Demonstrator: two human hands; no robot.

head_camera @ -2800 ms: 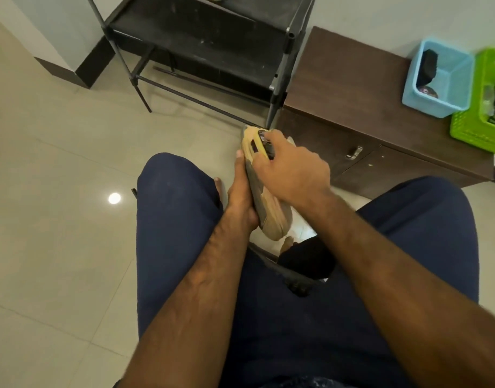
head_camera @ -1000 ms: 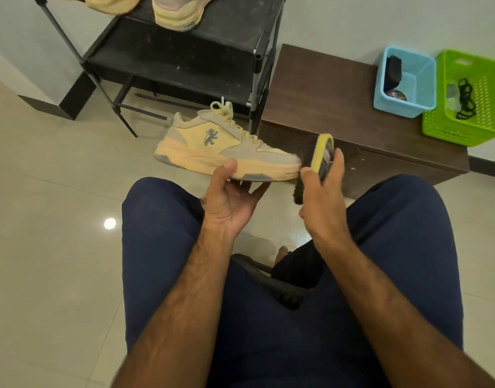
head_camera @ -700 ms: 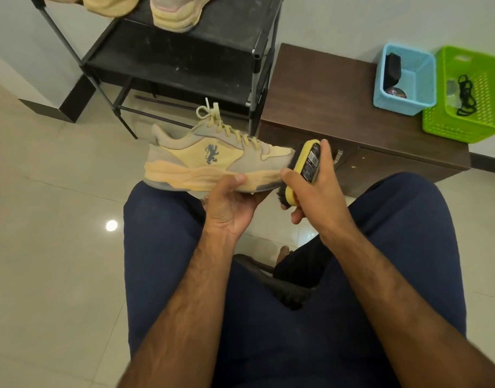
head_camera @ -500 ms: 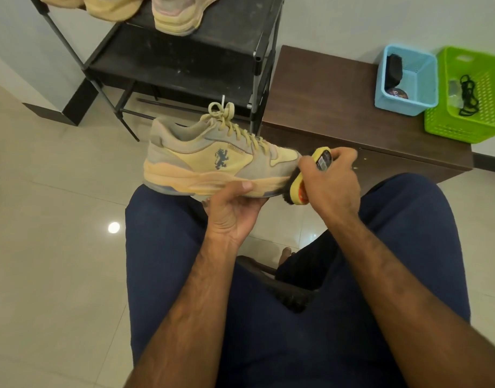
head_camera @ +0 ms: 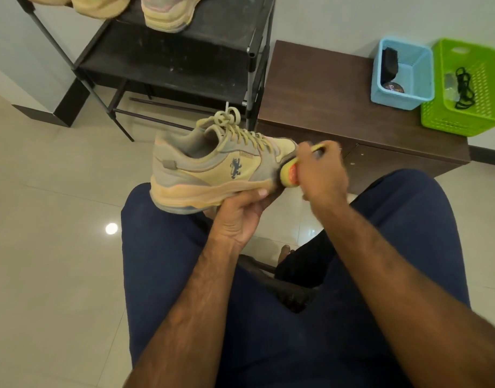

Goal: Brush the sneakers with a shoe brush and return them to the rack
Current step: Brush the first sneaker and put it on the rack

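1. Sneaker (head_camera: 212,169) is held in the air over my left knee. It sits just in front of the front left corner of the bench (head_camera: 324,102) and below the rack (head_camera: 184,60), where other sneakers (head_camera: 167,15) rest on the upper shelf.
2. My left hand (head_camera: 240,217) grips it from beneath, with fingers curled under the sole and the thumb pressed on the midsole edge near the forefoot.
3. My right hand (head_camera: 321,175) is wrapped round the shoe brush (head_camera: 289,175). Motion blur hides the fingers, but the bristles lie against the side panel by the toe.
4. The long axis runs left to right, heel on my left and toe on my right. The toe end therefore points at the right hand, which is the nearer one to it. I judge that the coming stroke should travel along that axis, from toe toward heel.
5. Half a second ago the brush sat lower, at the toe tip by the sole. It has since climbed onto the upper, and the heel has swung toward me, showing the collar opening.
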